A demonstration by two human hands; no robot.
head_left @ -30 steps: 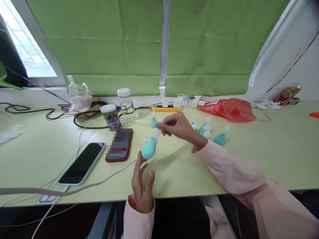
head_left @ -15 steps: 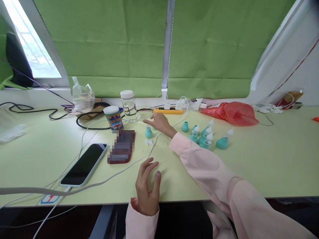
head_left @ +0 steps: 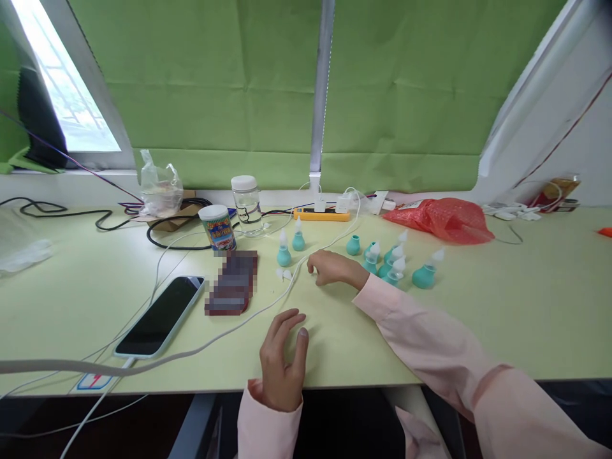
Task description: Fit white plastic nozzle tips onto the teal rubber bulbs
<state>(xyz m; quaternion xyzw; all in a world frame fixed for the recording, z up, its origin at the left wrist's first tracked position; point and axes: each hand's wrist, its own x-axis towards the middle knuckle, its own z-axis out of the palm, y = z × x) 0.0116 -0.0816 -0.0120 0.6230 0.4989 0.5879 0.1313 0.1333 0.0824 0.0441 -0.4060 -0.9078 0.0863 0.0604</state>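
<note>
My right hand (head_left: 337,268) hangs low over the table beside the white cable, fingers bent downward and slightly apart, with nothing visible in them. Just past its fingertips are two teal rubber bulbs with clear pointed tips, the nearer bulb (head_left: 284,256) and the farther bulb (head_left: 299,241). Small white pieces (head_left: 283,274) lie in front of the nearer one. At the near edge, my left hand (head_left: 283,363) is open and empty, its fingers loosely curved. Several more teal bulbs (head_left: 423,276) stand to the right, most with clear tips; one bulb (head_left: 353,245) shows no tip.
A white cable (head_left: 229,332) crosses the table. To the left lie a phone (head_left: 160,317) and a blurred dark red phone-shaped object (head_left: 233,284). Behind them stand a labelled tub (head_left: 218,229) and a clear jar (head_left: 247,207). A yellow power strip (head_left: 321,215) and red plastic bag (head_left: 440,220) are at the back.
My right hand has drawn back toward the right and nearer to me, leaving a tipped teal bulb standing where it was. My left hand has barely moved.
</note>
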